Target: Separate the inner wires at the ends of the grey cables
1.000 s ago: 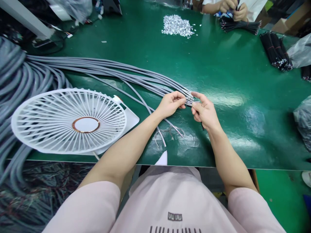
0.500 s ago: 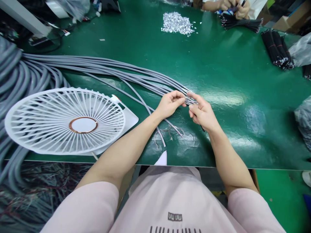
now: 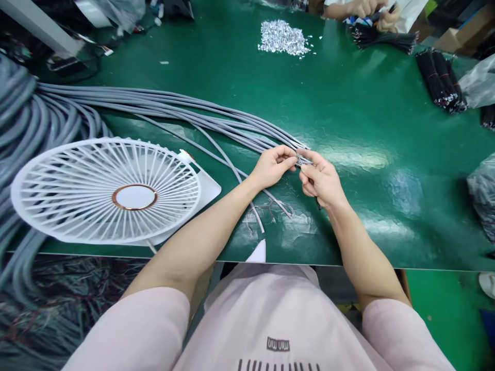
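Head view. Grey cables (image 3: 216,108), bundled: long, round, smooth, pale-tipped; lying across green table (image 3: 386,103), ends between the hands. Probably springy, singly light, ends delicate; best gripped just behind the tips. Left hand (image 3: 277,165): pinched on a cable end. Right hand (image 3: 320,178): curled round a slim dark item (image 3: 317,203).
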Demonstrator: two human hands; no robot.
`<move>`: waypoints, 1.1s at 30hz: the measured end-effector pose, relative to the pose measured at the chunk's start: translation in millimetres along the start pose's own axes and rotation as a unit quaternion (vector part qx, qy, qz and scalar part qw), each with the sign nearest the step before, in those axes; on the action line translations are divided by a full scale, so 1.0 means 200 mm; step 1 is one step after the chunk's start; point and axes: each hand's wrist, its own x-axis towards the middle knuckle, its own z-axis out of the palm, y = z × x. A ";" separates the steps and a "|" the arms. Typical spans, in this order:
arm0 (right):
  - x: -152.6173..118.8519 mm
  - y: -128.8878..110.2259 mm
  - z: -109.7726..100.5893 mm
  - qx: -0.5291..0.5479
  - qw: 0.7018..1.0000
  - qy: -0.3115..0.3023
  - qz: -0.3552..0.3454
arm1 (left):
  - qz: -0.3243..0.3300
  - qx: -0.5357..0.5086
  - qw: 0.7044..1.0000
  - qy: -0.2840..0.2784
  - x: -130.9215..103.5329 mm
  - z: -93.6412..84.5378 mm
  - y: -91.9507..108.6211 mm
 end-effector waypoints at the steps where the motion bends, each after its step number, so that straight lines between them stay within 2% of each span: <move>1: 0.01 0.00 0.00 0.018 1.000 0.006 0.001 | 0.001 0.010 1.000 -0.008 0.00 0.00 0.00; 5: 0.04 0.00 -0.01 0.054 0.998 0.036 0.002 | -0.001 0.014 0.999 -0.038 0.00 -0.01 0.02; 8: 0.05 0.00 -0.02 0.028 0.999 0.038 0.008 | -0.012 0.006 0.999 -0.038 0.00 -0.01 0.03; 12: 0.02 -0.02 -0.07 -0.090 0.996 0.010 0.024 | -0.026 0.027 0.999 -0.012 0.00 0.00 0.03; 15: -0.01 -0.02 -0.10 -0.199 0.980 -0.006 -0.002 | -0.033 0.005 0.999 0.015 0.01 0.00 0.03; 17: -0.02 -0.03 -0.11 -0.233 0.972 -0.013 -0.025 | -0.038 -0.011 0.999 0.027 0.01 0.00 0.03; 23: -0.03 -0.02 -0.08 -0.217 0.974 0.004 -0.066 | -0.037 -0.003 0.999 0.026 0.01 0.00 0.04; 33: -0.02 -0.01 -0.07 -0.231 0.970 0.010 -0.078 | -0.037 0.012 0.999 0.033 0.00 0.00 0.05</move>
